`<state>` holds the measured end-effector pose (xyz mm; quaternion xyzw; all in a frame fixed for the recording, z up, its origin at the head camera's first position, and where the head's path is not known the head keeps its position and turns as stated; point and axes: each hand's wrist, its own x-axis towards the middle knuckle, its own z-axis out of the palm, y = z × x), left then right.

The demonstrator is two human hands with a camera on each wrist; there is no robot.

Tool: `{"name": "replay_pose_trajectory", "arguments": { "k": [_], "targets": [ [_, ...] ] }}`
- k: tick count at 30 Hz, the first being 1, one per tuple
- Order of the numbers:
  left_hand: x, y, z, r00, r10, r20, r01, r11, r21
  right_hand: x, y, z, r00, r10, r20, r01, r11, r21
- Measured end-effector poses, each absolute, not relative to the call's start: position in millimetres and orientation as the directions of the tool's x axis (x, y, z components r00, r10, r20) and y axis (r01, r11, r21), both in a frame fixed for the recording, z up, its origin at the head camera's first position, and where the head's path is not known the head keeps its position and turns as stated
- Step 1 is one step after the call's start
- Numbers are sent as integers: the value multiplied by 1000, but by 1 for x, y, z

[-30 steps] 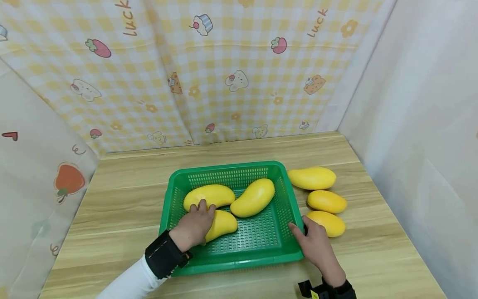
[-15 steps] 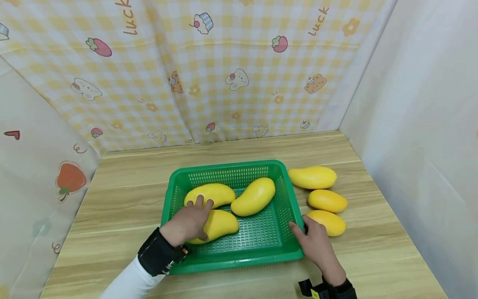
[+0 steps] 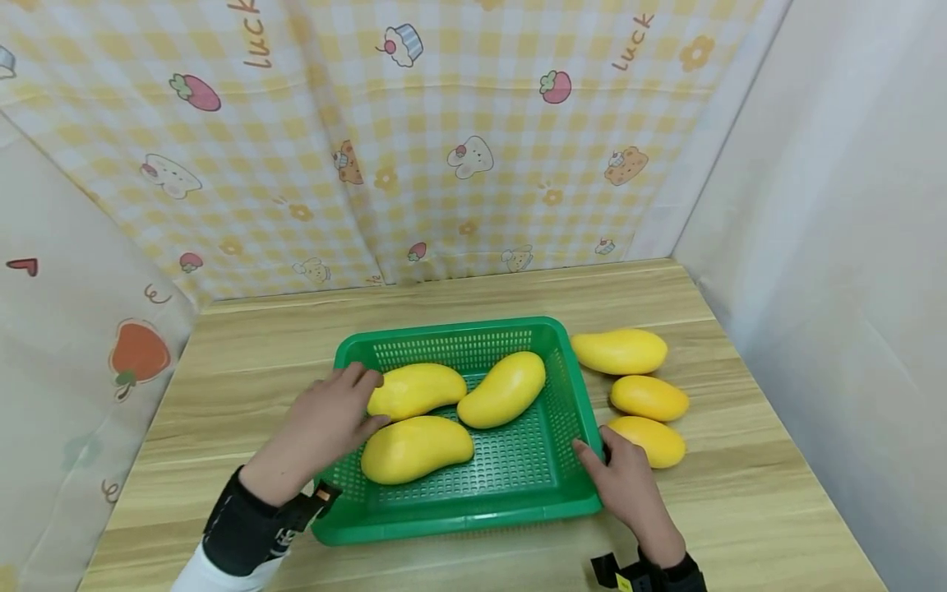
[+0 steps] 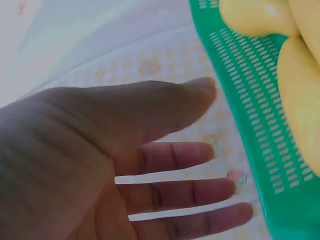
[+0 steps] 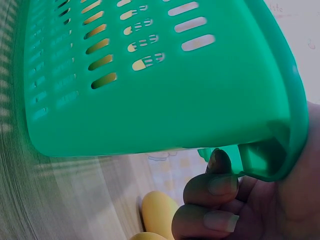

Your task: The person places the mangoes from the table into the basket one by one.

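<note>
Head view shows three mangoes point(image 3: 418, 449) in basket point(image 3: 510, 470), three loose mangoes point(image 3: 649, 399) outside, left hand point(image 3: 329, 419) spread, right hand point(image 3: 627, 485) gripping rim point(image 3: 575, 395).

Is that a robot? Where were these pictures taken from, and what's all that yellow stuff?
No robot here, just a person's left hand and right hand. The big picture comes from a camera worn on the head, looking down. The two smaller ones come from cameras worn on the wrists, one for each hand. On the table sits a green basket with three yellow, mango-like fruits inside. Three more fruits lie outside, to the basket's right. The right hand grips the basket's right edge. The left hand is by its left edge, fingers fairly straight, holding nothing.
</note>
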<state>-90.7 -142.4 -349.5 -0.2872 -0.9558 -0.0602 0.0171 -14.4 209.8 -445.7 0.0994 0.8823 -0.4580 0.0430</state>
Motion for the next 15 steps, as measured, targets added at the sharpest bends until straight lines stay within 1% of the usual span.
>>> {"name": "replay_pose_trajectory", "arguments": {
  "k": [3, 8, 15],
  "targets": [
    [-89, -154, -349, -852, 516, 92, 524, 841, 134, -14, 210, -446, -977, 137, -167, 215, 560, -800],
    [-85, -173, -357, -886, 462, 49, 462, 867, 184, -14, 211, -448, -976, 137, -166, 215, 559, -801],
    [-78, -195, -369, -932, 359, -44, 319, 873, 368, -14, 211, -448, -976, 137, -169, 217, 543, -811]
  ]
}}
